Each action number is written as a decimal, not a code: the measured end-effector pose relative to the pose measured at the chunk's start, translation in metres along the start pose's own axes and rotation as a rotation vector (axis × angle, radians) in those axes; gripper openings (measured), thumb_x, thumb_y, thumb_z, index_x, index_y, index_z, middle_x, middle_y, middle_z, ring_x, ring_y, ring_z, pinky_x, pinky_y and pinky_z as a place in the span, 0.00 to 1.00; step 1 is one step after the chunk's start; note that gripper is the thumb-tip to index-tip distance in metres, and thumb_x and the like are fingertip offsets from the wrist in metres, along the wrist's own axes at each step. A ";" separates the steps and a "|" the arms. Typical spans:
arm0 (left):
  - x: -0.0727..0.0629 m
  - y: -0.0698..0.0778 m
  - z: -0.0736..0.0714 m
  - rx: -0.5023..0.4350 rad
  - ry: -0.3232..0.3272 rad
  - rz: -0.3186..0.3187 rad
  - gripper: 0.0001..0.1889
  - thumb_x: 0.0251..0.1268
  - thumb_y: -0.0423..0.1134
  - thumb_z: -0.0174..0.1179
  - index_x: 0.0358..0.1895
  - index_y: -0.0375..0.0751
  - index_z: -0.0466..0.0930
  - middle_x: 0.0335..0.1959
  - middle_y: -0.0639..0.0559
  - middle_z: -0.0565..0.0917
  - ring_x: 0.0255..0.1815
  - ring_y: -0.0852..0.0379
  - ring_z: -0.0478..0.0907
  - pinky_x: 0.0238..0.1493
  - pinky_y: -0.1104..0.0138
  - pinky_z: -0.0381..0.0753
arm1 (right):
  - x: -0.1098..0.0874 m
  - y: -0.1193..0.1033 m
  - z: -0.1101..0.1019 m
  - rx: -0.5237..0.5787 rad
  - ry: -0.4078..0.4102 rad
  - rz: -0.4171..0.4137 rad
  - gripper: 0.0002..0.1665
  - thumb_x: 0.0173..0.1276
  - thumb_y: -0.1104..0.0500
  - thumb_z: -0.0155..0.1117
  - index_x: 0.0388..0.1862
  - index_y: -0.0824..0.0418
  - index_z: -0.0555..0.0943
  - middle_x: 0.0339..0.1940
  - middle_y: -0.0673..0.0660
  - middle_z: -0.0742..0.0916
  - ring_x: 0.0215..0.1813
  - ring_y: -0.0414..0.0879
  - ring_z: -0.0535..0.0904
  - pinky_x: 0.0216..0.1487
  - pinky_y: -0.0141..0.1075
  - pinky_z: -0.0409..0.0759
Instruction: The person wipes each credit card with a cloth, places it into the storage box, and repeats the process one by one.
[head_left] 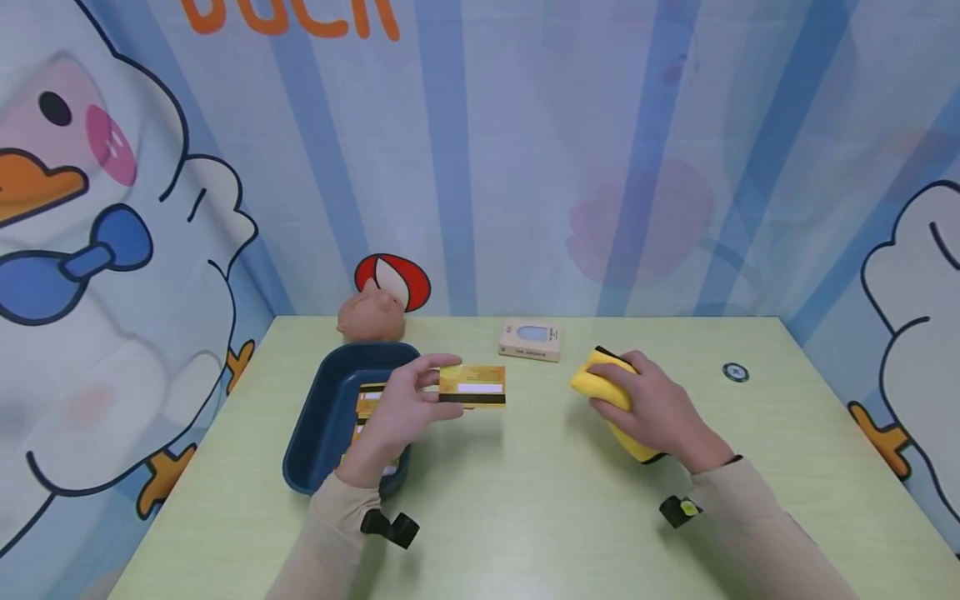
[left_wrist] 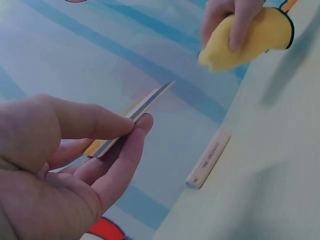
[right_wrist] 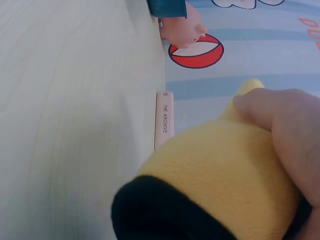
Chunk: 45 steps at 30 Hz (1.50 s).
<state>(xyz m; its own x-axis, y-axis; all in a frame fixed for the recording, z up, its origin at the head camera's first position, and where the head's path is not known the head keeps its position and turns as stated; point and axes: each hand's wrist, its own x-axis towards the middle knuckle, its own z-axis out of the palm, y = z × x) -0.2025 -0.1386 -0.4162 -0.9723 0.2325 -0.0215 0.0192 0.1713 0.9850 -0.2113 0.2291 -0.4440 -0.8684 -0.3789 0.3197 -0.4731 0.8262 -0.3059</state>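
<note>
My left hand [head_left: 401,408] pinches a gold card [head_left: 472,386] with a black stripe and a white strip, held above the table. The left wrist view shows the card [left_wrist: 132,120] nearly edge-on between thumb and fingertips. On the right, my right hand [head_left: 656,408] grips a bunched yellow cloth [head_left: 611,387] with black edging, apart from the card. In the right wrist view the folded cloth [right_wrist: 220,170] fills the foreground. Under the left hand stands a dark blue bin [head_left: 315,425] with several similar gold cards [head_left: 370,400] in it, partly hidden by the hand.
A pink piggy bank [head_left: 371,317] stands behind the bin, near the wall. A small pale box [head_left: 529,342] lies at the table's back edge, between the hands. Farther right lies a round dark disc [head_left: 736,372]. A printed curtain [head_left: 510,167] closes off the back.
</note>
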 end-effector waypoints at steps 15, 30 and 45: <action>-0.023 -0.007 -0.079 0.283 0.135 -0.015 0.21 0.73 0.29 0.63 0.67 0.35 0.77 0.59 0.34 0.84 0.48 0.45 0.86 0.50 0.58 0.89 | -0.009 0.017 -0.008 0.058 -0.156 0.216 0.32 0.75 0.47 0.68 0.74 0.55 0.76 0.58 0.71 0.76 0.38 0.52 0.75 0.29 0.40 0.76; -0.039 -0.019 -0.107 0.491 -0.078 -0.246 0.12 0.71 0.25 0.55 0.54 0.31 0.79 0.40 0.42 0.79 0.41 0.49 0.82 0.38 0.54 0.90 | -0.020 0.024 -0.015 0.085 -0.252 0.348 0.41 0.76 0.41 0.63 0.76 0.66 0.71 0.50 0.69 0.77 0.39 0.52 0.74 0.32 0.41 0.77; -0.044 -0.019 -0.100 0.806 -0.153 -0.361 0.09 0.62 0.28 0.60 0.44 0.36 0.82 0.42 0.44 0.82 0.39 0.49 0.78 0.36 0.61 0.80 | -0.025 0.024 -0.022 0.066 -0.421 0.448 0.51 0.77 0.35 0.58 0.78 0.74 0.62 0.58 0.80 0.72 0.48 0.62 0.74 0.46 0.54 0.80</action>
<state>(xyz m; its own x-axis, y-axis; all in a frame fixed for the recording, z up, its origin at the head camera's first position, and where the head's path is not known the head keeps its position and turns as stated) -0.1830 -0.2482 -0.4165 -0.9103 0.1498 -0.3858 -0.0677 0.8657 0.4959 -0.1980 0.2674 -0.4396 -0.9625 -0.1441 -0.2300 -0.0453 0.9208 -0.3874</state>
